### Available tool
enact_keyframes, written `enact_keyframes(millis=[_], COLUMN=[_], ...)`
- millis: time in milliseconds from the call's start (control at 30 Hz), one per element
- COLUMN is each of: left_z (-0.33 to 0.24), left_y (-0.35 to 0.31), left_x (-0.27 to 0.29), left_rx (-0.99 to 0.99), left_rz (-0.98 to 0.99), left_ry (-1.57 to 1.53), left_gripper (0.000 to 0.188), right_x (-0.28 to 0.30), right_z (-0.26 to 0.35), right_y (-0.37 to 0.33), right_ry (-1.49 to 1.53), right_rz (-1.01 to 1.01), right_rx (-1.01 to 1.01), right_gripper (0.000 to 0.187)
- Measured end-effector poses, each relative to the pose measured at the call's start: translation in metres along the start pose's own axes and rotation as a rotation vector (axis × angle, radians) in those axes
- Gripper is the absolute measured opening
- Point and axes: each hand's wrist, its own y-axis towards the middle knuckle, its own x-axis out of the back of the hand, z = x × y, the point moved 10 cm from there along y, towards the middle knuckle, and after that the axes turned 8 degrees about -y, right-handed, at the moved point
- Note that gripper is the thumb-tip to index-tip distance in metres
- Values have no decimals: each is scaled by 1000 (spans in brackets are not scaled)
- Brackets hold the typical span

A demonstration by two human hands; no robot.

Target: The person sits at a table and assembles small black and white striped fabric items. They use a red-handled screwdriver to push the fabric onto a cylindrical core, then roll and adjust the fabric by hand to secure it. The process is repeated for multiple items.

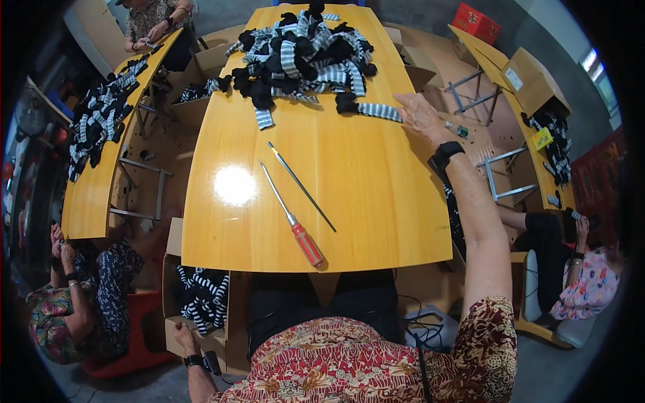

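Observation:
Stretched far forward, my right hand (422,117) has its fingertips on the striped end of a grey-and-black sock (379,110) at the table's right side. That sock lies a little apart from a big heap of similar socks (316,57). Down at the lower left, my left hand (185,337) has curled fingers beside a cardboard box (173,242); whether anything is in them is hidden. Black-and-white striped socks (203,295) fill the box. On the table before me lie a red-handled screwdriver-like tool (306,243) and a thin dark pointed rod (301,186).
The yellow table (376,215) ends just before my body. Side tables stand left (86,218) and right (502,74), both with sock piles. One person (74,302) sits at left, another (584,285) at right, a third (158,27) at far left. A cardboard carton (534,80) leans at right.

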Motion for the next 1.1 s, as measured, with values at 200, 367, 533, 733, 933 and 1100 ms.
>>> enact_keyframes(millis=[200, 367, 533, 733, 933, 1100], left_z=[-90, -192, -273, -383, -460, -489], left_y=[-28, -61, -93, -189, -342, -411], left_x=[-8, -23, -19, -31, -109, -130], left_rx=[-183, -309, -404, -675, -704, -715], left_rz=[3, 0, 2, 228, 963, 1310], left_ry=[-39, -176, -431, -688, -675, -717], left_gripper=[26, 26, 27, 25, 20, 25], right_x=[-27, -6, 26, 84, 90, 137], right_z=[19, 24, 36, 96, 166, 211], right_y=[-10, -59, -126, -183, -226, -229], right_ry=[124, 423, 733, 1136, 1125, 1147], right_rz=[163, 197, 256, 204, 208, 165], right_rx=[-56, -180, -364, -502, -370, -281], right_gripper=[18, 14, 17, 12, 14, 15])
